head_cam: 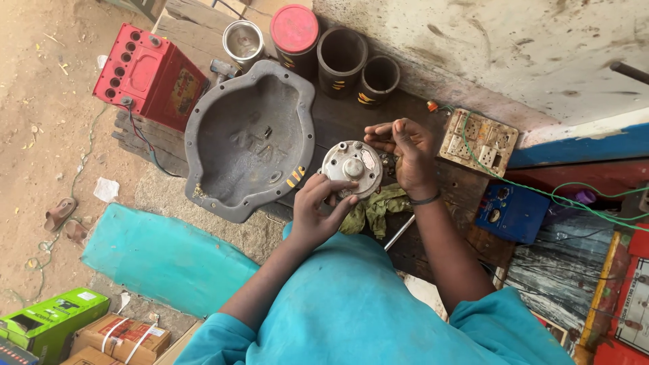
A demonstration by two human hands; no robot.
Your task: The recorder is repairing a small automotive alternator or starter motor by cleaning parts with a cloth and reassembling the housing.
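Part: round silver-grey cast-metal housing point(352, 168) with a central boss, held above the dark wooden tabletop point(338, 118), over a crumpled green rag point(374, 206).
Left hand point(318, 206): fingers clamped on the lower rim.
Right hand point(404, 150): fingers bunched together beside the right edge (contact uncertain).
Handling: likely rigid, fairly heavy, perhaps greasy; best gripped by the rim.

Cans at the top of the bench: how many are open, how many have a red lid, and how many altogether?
Open black cans: 2
Open shiny metal can: 1
Can with red lid: 1
Total: 4
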